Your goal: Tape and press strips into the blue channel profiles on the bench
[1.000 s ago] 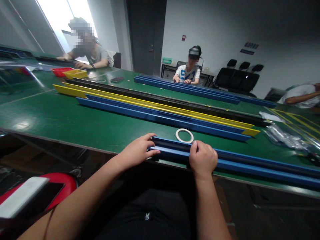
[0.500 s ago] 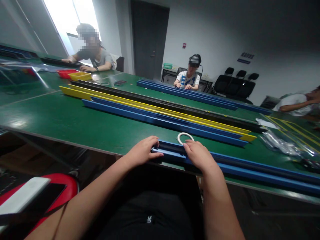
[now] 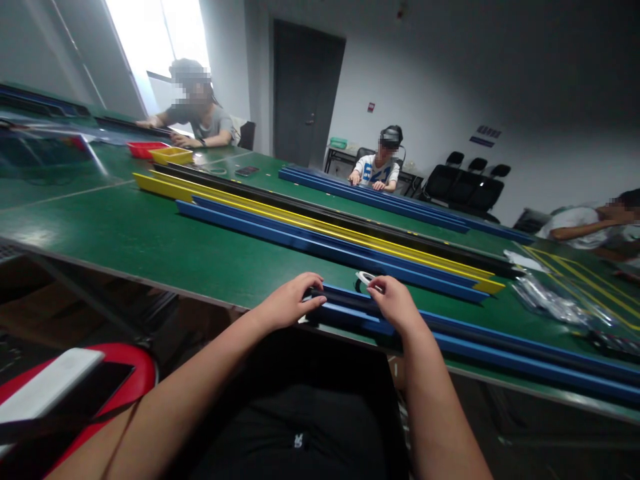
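1. Head view, with 12 o'clock pointing straight up the frame: the right hand (image 3: 397, 303) is the nearer one to the flat white ring of narrow tape (image 3: 365, 275), which sits at about 10 o'clock from its knuckles.
2. Thumb and fingertips of that hand are drawn narrow, apparently pinching the ring's near edge. The ring looks tilted; whether it is wholly off the table cannot be told.
3. The left hand (image 3: 287, 303) has the ring between 2 and 3 o'clock, well apart from it. This hand is curled around the end of the long blue channel bar (image 3: 500, 353), thumb at the near side and fingers at the far side, spanning its width.
4. The bar's long axis runs from about half past 9 to half past 3, along the near edge of the glossy green tabletop (image 3: 240, 260). A slim black strip (image 3: 350, 300) lies lengthwise inside it.
5. The ring is just beyond the bar's far edge, between the hands. Towards 12 o'clock from it lie a second blue bar (image 3: 320, 245) and a bright yellow channel bar (image 3: 320, 223), roughly parallel to the first.
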`<state>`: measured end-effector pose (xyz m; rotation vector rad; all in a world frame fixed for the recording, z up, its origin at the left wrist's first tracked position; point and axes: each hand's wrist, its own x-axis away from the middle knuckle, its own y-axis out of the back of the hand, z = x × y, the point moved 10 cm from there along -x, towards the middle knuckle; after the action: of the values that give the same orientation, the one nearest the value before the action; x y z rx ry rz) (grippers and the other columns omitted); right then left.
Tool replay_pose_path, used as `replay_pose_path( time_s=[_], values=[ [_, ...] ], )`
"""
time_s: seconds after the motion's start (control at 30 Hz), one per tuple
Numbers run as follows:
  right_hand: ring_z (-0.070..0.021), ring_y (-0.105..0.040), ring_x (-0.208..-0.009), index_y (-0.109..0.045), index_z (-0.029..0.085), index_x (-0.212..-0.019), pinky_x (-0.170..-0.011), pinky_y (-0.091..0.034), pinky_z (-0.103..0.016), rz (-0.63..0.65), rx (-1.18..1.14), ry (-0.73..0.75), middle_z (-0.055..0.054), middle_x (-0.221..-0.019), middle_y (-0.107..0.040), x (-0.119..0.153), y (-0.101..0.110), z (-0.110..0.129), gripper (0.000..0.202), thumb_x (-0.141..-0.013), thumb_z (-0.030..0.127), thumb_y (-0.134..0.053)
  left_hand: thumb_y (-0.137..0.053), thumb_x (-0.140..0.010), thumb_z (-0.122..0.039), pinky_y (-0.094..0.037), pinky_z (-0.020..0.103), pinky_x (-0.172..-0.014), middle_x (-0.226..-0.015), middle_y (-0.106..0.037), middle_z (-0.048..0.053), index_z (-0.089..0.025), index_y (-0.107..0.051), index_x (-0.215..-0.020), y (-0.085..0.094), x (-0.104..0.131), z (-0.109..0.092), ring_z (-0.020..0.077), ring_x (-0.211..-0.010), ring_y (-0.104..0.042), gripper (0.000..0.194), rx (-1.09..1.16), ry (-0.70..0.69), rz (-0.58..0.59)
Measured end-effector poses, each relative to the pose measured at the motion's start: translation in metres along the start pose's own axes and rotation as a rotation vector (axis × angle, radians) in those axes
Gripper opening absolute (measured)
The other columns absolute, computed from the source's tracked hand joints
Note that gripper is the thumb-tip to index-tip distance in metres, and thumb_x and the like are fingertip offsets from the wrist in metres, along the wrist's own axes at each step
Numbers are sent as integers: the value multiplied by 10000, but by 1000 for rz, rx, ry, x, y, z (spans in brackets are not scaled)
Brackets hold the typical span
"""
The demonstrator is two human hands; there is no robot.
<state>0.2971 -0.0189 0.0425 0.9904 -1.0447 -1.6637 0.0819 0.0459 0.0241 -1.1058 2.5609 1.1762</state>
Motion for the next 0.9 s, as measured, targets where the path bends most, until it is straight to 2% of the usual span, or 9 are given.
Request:
replay_pose_path(
  time_s=[0.07,0.13,0.23,0.37,0.57,0.7,0.8,0.9],
  values=[
    [-164,-603,-915,-665,187,-944,-824,-441,-277,-89,-86,78,-62,-992,-677,6,14,12,200,-872,226,-483,-560,-913,-416,-446,366,-1044,-1263,-618,81,-218,-628,-1124,3,-1,1,210,-1179,-573,297,14,7,-31],
    [-162,-604,-886,-655,192,-909,-816,-454,-277,-146,-211,235,-60,-949,-671,18,28,35,176,-874,201,-482,-540,-927,-427,-432,372,-1067,-1273,-621,84,-221,-621,-1198,8,-2,1,211,-1199,-565,351,22,22,-73],
    [-147,-606,-874,-658,223,-906,-800,-457,-257,-103,-271,430,-46,-958,-665,39,31,74,171,-906,207,-488,-524,-940,-430,-401,382,-1101,-1304,-617,81,-234,-621,-1255,10,-3,-6,214,-1237,-545,383,28,-1,-82],
    [-131,-612,-911,-670,253,-937,-828,-441,-239,-59,-201,509,-27,-1026,-665,57,24,103,198,-902,155,-501,-586,-912,-393,-421,368,-1065,-1208,-666,62,-241,-684,-1140,9,-3,-21,210,-1188,-567,291,13,-68,-66],
    [-136,-615,-928,-669,259,-953,-829,-440,-245,-73,-186,518,-29,-1054,-660,63,23,108,197,-915,165,-501,-615,-886,-399,-480,318,-892,-989,-710,33,-223,-701,-940,18,2,-19,191,-967,-636,203,25,28,-137],
    [-133,-613,-922,-664,265,-961,-816,-438,-242,-51,-202,490,-24,-1069,-656,64,23,107,180,-933,201,-498,-643,-858,-414,-478,299,-857,-937,-724,14,-216,-708,-888,22,2,-12,183,-906,-650,211,70,104,-142],
    [-139,-616,-932,-653,279,-1060,-807,-440,-243,-3,-205,458,-26,-1091,-664,64,21,109,181,-938,266,-520,-654,-842,-414,-479,299,-872,-927,-732,9,-215,-717,-888,24,2,-7,184,-898,-657,214,101,155,-156],
    [-138,-626,-858,-614,304,-1179,-729,-435,-236,81,-163,364,-11,-1027,-694,61,19,104,259,-945,362,-521,-654,-836,-413,-482,293,-855,-897,-733,7,-216,-722,-871,28,2,1,182,-877,-661,211,104,192,-169]
  ],
)
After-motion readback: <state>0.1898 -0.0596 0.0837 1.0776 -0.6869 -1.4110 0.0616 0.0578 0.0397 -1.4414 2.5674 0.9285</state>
